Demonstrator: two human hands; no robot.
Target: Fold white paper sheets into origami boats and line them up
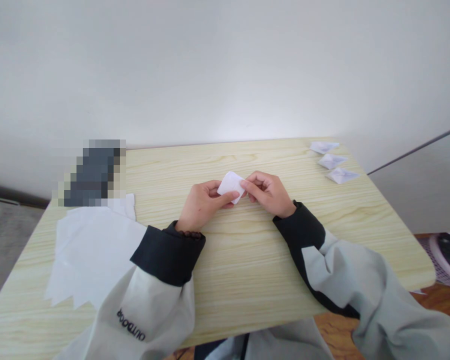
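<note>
Two hands meet on the paper (230, 183) in my head view, over the middle of the table (232, 280), well apart from the loose sheets (86, 245) on the left and three folded pieces (332, 161) at the far right corner. I judge the step to be lining up or creasing a fold. To do it well, I'd let the left hand (207, 201) anchor the layers, bring the edges flush, then press the crease outward lightly with the right hand (266, 192), so nothing skews or tears.

Both grips are narrow pinches on the paper: left thumb flat across its near side, right thumb at its right corner, fingers curled beneath. The forearms angle inward from either side. Whether the knuckles touch the table, I can't tell from here.
</note>
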